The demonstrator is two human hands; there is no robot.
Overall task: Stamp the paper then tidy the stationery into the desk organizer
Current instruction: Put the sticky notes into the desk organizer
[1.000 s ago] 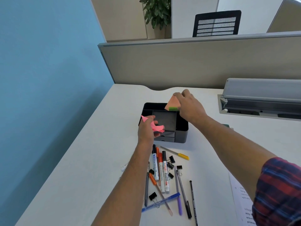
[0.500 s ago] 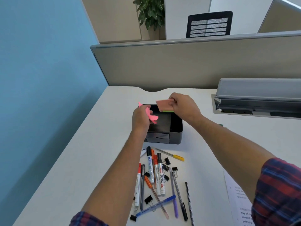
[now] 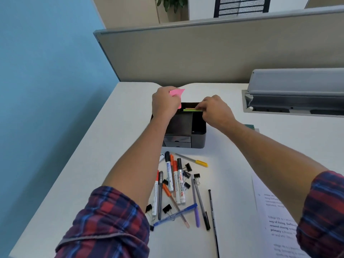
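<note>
- Change: the sticky-note pad (image 3: 192, 109) has come down from its tilted carry to lie flat and edge-on at the back compartment of the desk organizer (image 3: 186, 127); the left hand (image 3: 164, 104) has lifted its pink notes (image 3: 176, 92) higher.
- Right hand (image 3: 216, 110): grip pinched on the pad's right end, long axis left to right.
- Left hand: grip closed on the pink notes, above the organizer's back-left corner, the nearer hand.
- Loose on the tabletop (image 3: 111, 146): markers (image 3: 176, 180), pens, binder clips; printed paper (image 3: 275, 216) right.
</note>
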